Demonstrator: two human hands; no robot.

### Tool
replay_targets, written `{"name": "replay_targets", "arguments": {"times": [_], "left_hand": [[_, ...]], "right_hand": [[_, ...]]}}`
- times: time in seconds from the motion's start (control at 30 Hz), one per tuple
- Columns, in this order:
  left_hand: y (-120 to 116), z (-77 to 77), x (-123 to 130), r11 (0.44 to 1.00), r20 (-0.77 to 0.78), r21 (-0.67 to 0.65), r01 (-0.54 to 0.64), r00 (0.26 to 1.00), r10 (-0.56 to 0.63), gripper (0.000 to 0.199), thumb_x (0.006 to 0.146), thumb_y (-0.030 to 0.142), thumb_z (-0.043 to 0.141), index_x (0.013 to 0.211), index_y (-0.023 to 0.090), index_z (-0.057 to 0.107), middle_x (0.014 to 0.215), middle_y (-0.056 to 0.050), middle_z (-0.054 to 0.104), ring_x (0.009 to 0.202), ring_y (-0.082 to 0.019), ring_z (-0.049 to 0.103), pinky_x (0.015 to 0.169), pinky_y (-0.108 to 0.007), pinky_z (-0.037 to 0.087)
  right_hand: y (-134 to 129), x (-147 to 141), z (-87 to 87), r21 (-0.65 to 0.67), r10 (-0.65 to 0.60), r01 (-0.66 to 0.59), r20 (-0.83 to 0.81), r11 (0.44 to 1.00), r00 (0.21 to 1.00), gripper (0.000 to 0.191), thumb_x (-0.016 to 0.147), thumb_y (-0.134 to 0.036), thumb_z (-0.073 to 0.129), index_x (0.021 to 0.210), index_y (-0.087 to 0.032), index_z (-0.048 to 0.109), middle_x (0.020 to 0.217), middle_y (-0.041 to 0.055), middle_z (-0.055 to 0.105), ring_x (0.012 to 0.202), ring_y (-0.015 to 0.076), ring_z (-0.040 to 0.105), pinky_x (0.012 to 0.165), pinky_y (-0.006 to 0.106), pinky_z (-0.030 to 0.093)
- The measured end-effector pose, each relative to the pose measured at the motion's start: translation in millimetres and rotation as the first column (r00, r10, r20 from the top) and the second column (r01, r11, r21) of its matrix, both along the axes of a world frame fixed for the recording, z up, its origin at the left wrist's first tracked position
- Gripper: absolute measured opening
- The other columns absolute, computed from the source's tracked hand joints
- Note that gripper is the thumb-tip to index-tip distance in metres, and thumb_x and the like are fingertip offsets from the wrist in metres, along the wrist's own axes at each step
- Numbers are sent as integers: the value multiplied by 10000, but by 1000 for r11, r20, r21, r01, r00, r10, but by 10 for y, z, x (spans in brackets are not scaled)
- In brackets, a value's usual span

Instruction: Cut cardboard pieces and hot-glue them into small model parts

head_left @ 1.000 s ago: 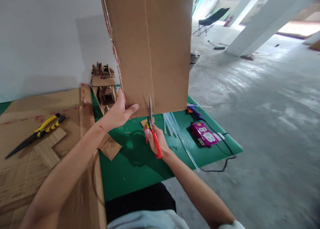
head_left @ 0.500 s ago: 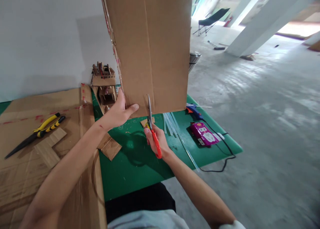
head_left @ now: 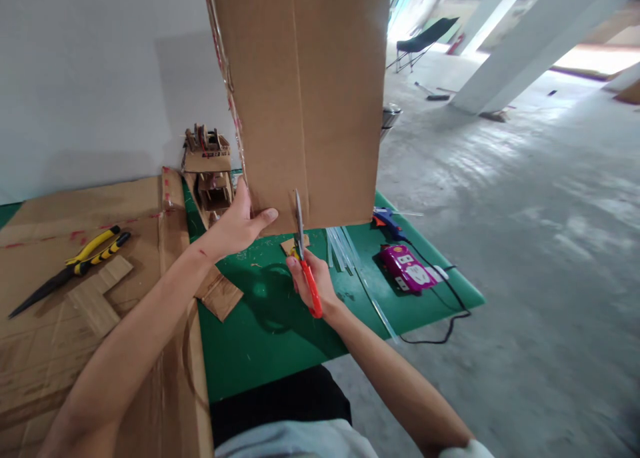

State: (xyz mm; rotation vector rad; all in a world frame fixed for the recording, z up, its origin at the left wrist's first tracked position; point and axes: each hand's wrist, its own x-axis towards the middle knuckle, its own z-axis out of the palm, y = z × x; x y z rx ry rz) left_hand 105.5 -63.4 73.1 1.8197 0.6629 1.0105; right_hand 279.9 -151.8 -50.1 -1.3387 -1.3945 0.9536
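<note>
Left hand pinches cardboard sheet upright; my right hand grips scissors, blades pointing up into its lower edge

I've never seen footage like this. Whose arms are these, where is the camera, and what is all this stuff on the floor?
The camera sits on a person's head, looking down at their own bare arms. The left hand holds a tall cardboard sheet upright by its lower edge. The right hand grips red-handled scissors, blades at that edge. Below is a green mat with clear glue sticks, a blue glue gun and a pink power strip. Yellow pliers lie on flat cardboard to the left.
</note>
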Motion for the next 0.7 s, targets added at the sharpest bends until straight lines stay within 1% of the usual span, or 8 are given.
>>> {"name": "replay_targets", "arguments": {"times": [0.2, 0.3, 0.4, 0.53, 0.7], "left_hand": [[-12, 20, 12, 1000, -2, 3, -12, 1000, 12, 715, 895, 340, 627, 1479, 182, 246, 1627, -166, 321, 1538, -269, 264, 1277, -516, 156], [-12, 25, 13, 1000, 5, 2, -4, 1000, 4, 730, 894, 349, 632, 1487, 176, 243, 1637, -172, 295, 1550, -280, 227, 1277, -521, 144], [-9, 25, 8, 1000, -3, 6, -1, 1000, 1, 755, 892, 371, 643, 1500, 194, 233, 1646, -162, 277, 1553, -282, 212, 1277, -527, 132], [-10, 28, 3, 1000, -16, 22, -3, 1000, 3, 747, 901, 366, 636, 1504, 198, 230, 1644, -163, 277, 1547, -277, 229, 1276, -522, 134], [-35, 57, 12, 1000, -19, 25, -7, 1000, 7, 758, 902, 348, 629, 1513, 182, 213, 1634, -171, 292, 1541, -272, 246, 1278, -511, 144]], "right_hand": [[5, -3, -2, -17, -4, 3, -14, 1000, 1000, 439, 906, -653, 555, 819, -227, 497, 553, -46, 469, 477, 113, 415, 452, 256, 359], [4, -4, 10, -15, -2, 2, -15, 1000, 1000, 441, 901, -654, 560, 806, -229, 490, 555, -44, 461, 483, 113, 408, 449, 254, 355], [5, -6, 8, -11, 5, -5, -10, 1000, 1000, 435, 903, -650, 555, 810, -231, 486, 568, -40, 463, 497, 116, 413, 454, 252, 360], [19, -1, -26, 12, 13, -13, -1, 1000, 1000, 420, 919, -637, 538, 885, -219, 527, 624, -29, 501, 533, 122, 447, 490, 255, 395], [35, 22, -39, 42, 58, -56, -27, 998, 998, 421, 931, -627, 519, 967, -209, 555, 700, -22, 511, 574, 123, 457, 529, 262, 418]]}}
